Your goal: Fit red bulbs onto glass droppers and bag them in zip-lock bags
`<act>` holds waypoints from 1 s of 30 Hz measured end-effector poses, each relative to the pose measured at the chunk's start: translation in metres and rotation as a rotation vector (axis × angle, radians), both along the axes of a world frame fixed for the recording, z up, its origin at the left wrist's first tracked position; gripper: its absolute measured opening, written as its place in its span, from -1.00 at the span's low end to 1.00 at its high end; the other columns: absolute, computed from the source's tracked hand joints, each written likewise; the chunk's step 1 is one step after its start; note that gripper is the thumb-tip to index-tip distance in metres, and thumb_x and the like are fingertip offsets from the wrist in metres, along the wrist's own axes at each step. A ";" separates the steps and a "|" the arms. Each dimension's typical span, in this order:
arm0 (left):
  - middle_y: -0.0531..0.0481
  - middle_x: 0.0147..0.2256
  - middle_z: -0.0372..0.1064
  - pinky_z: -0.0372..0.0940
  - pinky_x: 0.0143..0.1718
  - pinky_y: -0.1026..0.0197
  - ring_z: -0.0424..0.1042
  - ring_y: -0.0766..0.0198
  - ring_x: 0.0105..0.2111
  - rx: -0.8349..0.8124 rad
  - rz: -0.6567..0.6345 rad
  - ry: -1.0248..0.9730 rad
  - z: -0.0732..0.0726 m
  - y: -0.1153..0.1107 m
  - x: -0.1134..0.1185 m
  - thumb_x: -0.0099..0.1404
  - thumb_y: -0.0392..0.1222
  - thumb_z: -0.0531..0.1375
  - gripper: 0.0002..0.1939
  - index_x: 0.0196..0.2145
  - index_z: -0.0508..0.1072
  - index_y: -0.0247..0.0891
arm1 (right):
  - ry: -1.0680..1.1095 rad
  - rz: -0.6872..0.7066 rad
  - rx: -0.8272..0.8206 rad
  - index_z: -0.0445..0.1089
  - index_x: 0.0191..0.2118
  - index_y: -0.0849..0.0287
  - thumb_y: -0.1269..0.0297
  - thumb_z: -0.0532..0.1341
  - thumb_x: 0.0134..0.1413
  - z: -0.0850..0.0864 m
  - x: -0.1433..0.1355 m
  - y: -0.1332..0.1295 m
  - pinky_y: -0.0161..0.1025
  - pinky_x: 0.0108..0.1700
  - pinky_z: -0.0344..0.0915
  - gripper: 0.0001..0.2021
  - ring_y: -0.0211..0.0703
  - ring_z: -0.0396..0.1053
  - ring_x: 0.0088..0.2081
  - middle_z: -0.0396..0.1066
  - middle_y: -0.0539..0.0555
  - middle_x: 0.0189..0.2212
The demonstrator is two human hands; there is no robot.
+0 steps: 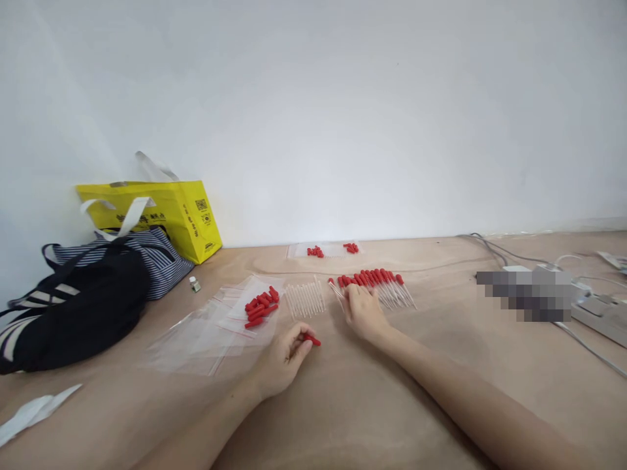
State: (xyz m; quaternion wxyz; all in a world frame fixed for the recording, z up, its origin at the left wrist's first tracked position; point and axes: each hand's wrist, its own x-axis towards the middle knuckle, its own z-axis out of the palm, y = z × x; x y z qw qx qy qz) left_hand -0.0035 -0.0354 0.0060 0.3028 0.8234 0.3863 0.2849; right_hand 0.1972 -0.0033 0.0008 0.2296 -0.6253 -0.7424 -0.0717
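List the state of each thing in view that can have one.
Left hand, closed on a red cap
Right hand, fingers at red-capped sticks
Red-capped sticks, lying in a row
White sticks, uncapped, side by side
Loose red caps, heaped on zip bags
Zip bags, flat, overlapping
Yellow shopping bag, standing
Black bag, slumped
Power strip, on or off unclear

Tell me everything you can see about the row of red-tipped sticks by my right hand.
The row of red-tipped sticks lies on the brown table, the sticks close together, side by side. Each one clearly visible has a thin, pale shaft and a rounded red tip; the material is hard to tell. The tips point toward the wall, and the shafts slant back toward the near right. Your right hand hides part of the row's left side; whether it touches those sticks is unclear.
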 end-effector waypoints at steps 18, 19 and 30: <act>0.01 -0.36 0.39 0.13 -0.22 0.09 0.33 0.19 -0.29 0.371 0.099 0.250 -0.005 0.004 0.010 0.24 -0.22 0.03 -0.85 -0.36 0.39 -0.21 | 0.119 0.534 0.005 0.29 -0.18 0.21 0.45 -0.06 0.13 -0.014 0.014 -0.053 -0.26 -0.25 0.05 -0.77 -0.22 0.19 -0.35 0.31 0.09 -0.38; 0.03 -0.37 0.40 0.11 -0.22 0.08 0.33 0.19 -0.30 0.371 0.112 0.252 -0.005 0.003 0.010 0.24 -0.20 0.02 -0.85 -0.35 0.38 -0.21 | 0.130 0.536 0.004 0.29 -0.18 0.21 0.46 -0.06 0.13 -0.014 0.013 -0.054 -0.26 -0.25 0.05 -0.77 -0.21 0.19 -0.35 0.31 0.09 -0.38; 0.07 -0.41 0.40 0.06 -0.22 0.10 0.34 0.23 -0.36 0.334 0.193 0.136 -0.012 -0.001 0.013 0.25 -0.17 0.00 -0.85 -0.39 0.33 -0.20 | 0.155 0.572 0.024 0.29 -0.21 0.20 0.51 -0.05 0.06 -0.016 0.008 -0.058 -0.27 -0.28 -0.02 -0.75 -0.24 0.15 -0.40 0.29 0.05 -0.42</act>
